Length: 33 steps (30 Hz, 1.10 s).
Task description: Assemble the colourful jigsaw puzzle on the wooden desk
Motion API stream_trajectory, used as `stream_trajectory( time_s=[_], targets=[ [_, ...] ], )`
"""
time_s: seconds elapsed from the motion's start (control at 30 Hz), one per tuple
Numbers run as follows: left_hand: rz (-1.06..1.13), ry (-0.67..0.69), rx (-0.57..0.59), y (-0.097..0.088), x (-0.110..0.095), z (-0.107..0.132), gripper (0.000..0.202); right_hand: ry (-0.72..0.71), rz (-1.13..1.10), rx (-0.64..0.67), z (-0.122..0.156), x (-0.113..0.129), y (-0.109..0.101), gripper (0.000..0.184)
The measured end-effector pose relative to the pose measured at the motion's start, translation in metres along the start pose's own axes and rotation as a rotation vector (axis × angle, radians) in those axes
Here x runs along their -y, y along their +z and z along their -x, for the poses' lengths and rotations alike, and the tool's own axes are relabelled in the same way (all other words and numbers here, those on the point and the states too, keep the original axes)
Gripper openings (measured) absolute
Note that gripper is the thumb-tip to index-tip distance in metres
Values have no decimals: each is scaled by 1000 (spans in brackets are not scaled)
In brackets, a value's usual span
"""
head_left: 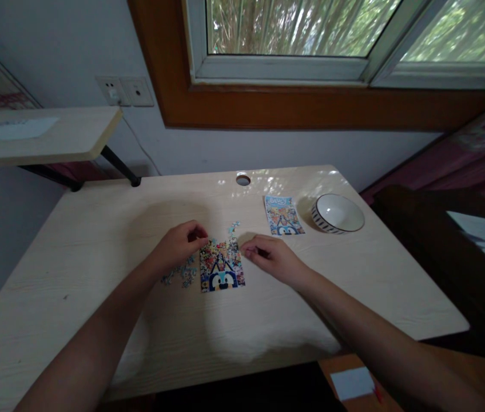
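Note:
A partly assembled jigsaw puzzle (222, 269) lies on the table, with a blue cartoon dog's face at its lower edge and an uneven top edge. At its upper left corner is my left hand (182, 243), thumb and fingers pinched together; whatever they hold is too small to tell. My right hand (271, 256) rests by the upper right edge, its fingers curled and closed, and their contents are hidden. Loose jigsaw pieces (186, 273) are spread left of the puzzle, partly under my left hand. A few more pieces (234, 227) sit just above it.
A printed picture sheet (284, 216) with the same dog lies behind my right hand. Beside it stands a white bowl (337, 213) with a striped outside. The pale wooden table (242, 337) has a round cable hole (243, 181) at the back. A raised shelf (45, 134) is at the left.

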<state>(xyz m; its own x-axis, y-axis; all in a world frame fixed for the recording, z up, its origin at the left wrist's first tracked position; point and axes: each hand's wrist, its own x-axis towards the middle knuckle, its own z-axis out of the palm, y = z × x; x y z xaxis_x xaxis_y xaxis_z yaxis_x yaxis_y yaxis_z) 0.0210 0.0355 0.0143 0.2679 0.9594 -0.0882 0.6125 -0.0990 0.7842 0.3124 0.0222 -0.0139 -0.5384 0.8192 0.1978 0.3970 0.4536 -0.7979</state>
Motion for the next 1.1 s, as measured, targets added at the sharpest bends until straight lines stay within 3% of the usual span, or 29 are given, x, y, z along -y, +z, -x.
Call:
stream_trajectory(
  time_s=[0.43, 0.6, 1.1],
  targets=[
    [-113, 69, 92, 23, -12, -35, 7, -134, 183, -50, -11, -14, 14, 15],
    [-134, 91, 111, 25, -12, -39, 8, -202, 246, -63, -9, -15, 19, 21],
    [-111, 110, 226, 21, -7, -46, 14, -202, 317, -62, -9, -13, 18, 38]
  ],
)
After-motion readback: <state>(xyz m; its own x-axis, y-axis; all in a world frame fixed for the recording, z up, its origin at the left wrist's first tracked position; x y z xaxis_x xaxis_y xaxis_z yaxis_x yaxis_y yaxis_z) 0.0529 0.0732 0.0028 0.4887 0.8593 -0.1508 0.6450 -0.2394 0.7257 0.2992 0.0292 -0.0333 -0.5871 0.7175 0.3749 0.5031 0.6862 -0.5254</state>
